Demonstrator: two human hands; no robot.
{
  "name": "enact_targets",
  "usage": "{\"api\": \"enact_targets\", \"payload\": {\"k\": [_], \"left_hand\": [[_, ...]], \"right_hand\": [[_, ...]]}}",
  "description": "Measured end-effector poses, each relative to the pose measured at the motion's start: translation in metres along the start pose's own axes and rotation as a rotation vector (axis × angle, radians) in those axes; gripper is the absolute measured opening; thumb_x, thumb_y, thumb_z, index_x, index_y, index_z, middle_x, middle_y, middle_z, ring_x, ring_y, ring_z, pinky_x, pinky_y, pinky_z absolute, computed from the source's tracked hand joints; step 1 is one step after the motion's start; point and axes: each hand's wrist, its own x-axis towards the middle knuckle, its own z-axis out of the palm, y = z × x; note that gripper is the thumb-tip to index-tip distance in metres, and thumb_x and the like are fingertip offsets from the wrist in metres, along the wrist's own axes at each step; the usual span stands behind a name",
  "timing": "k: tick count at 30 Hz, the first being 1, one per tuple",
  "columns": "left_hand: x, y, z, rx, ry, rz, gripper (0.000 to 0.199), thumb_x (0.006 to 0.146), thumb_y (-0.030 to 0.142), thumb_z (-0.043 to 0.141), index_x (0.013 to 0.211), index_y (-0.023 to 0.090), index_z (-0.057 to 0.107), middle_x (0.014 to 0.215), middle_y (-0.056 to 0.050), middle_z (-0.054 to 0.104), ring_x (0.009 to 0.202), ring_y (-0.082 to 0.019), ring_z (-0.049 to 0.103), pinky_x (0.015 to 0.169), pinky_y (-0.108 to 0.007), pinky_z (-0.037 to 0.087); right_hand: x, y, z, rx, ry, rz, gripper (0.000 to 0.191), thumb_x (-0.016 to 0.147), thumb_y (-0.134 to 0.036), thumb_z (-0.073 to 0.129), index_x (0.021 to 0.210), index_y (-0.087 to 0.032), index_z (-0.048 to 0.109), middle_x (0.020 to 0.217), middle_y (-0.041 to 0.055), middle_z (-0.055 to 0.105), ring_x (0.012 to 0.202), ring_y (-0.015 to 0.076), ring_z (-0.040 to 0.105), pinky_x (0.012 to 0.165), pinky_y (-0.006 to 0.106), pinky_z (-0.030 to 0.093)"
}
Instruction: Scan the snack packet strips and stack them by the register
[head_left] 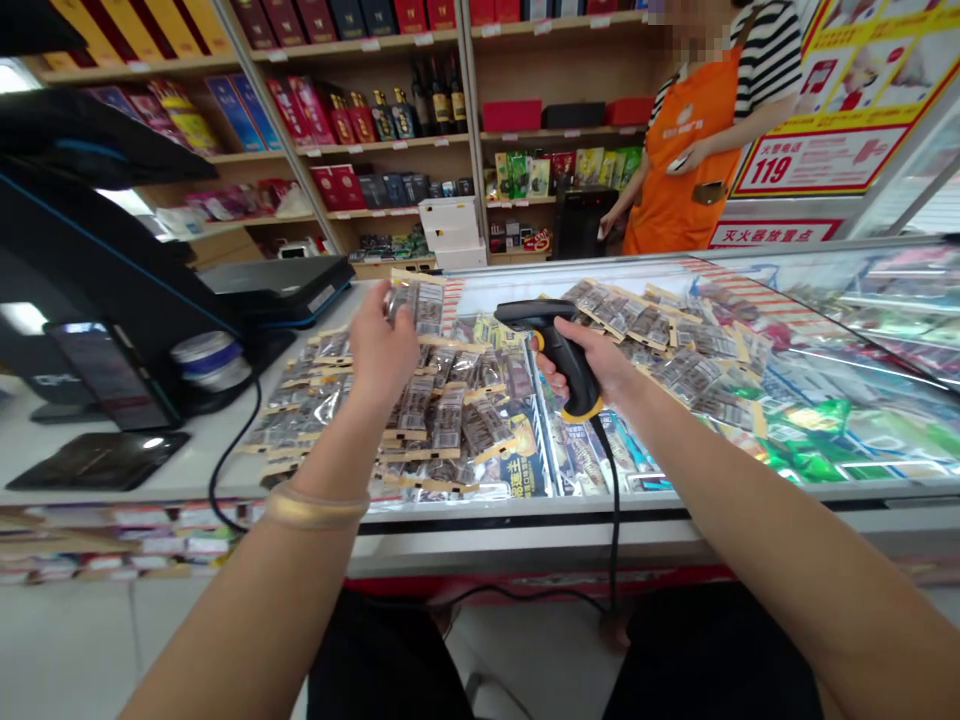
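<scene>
Rising beyond the back edge of the surface, shelving carries boxes, bottles and bags. The surface itself runs across the whole view, with a glass top from the middle to the right. Behind its back edge, toward the right, stands a person in an orange apron. A tall black machine occupies the left end.

A dense heap of small clear-and-tan packets covers the left-centre, reaching almost to the front edge. Looser packets spread from near the back edge, right of centre, down toward the green bags.

Between these two groups, the right grip is wrapped around the handle of a black-and-yellow scanner, its head aimed leftward; its cable drops over the front edge. The left grip, above a wrist with a gold bangle, pinches one packet between thumb and fingers, over the heap's rear side toward the back edge. Whether that packet touches the others cannot be told.
</scene>
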Motion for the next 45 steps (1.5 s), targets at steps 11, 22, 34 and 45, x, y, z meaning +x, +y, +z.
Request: {"api": "enact_targets", "payload": {"k": [11, 22, 34, 45], "left_hand": [[0.006, -0.015, -0.046, 0.782, -0.209, -0.119, 0.047, 0.085, 0.038, 0.052, 0.121, 0.012, 0.068, 0.135, -0.024, 0.058, 0.130, -0.045, 0.047, 0.106, -0.058, 0.038], [-0.005, 0.015, -0.039, 0.525, -0.072, 0.003, 0.047, 0.087, 0.039, 0.052, 0.129, 0.021, 0.063, 0.138, -0.018, 0.052, 0.134, -0.043, 0.038, 0.113, -0.060, 0.030], [-0.066, 0.089, 0.097, 0.276, -0.581, 0.101, 0.045, 0.086, 0.027, 0.055, 0.127, 0.010, 0.064, 0.119, -0.019, 0.066, 0.126, -0.031, 0.055, 0.109, -0.041, 0.042], [-0.085, 0.071, 0.158, 0.275, -0.785, 0.123, 0.053, 0.090, 0.026, 0.053, 0.143, 0.023, 0.052, 0.147, -0.014, 0.054, 0.138, -0.029, 0.049, 0.114, -0.045, 0.036]], "right_hand": [[0.038, 0.026, 0.035, 0.021, -0.063, 0.081, 0.034, 0.095, -0.050, 0.050, 0.090, -0.016, 0.057, 0.058, -0.0020, 0.056, 0.041, 0.0093, 0.050, 0.038, 0.019, 0.042], [0.024, 0.010, 0.012, 0.056, -0.017, 0.029, 0.035, 0.098, -0.047, 0.044, 0.089, -0.016, 0.057, 0.057, -0.0016, 0.055, 0.041, 0.0091, 0.047, 0.037, 0.018, 0.041], [-0.047, -0.022, -0.078, -0.005, 0.205, -0.075, 0.032, 0.089, -0.050, 0.057, 0.089, -0.018, 0.056, 0.060, -0.0009, 0.054, 0.043, 0.0105, 0.045, 0.039, 0.021, 0.041], [-0.056, -0.022, -0.097, 0.082, 0.248, -0.164, 0.030, 0.091, -0.049, 0.055, 0.092, -0.018, 0.055, 0.061, -0.0016, 0.055, 0.044, 0.0097, 0.046, 0.039, 0.020, 0.041]]}}
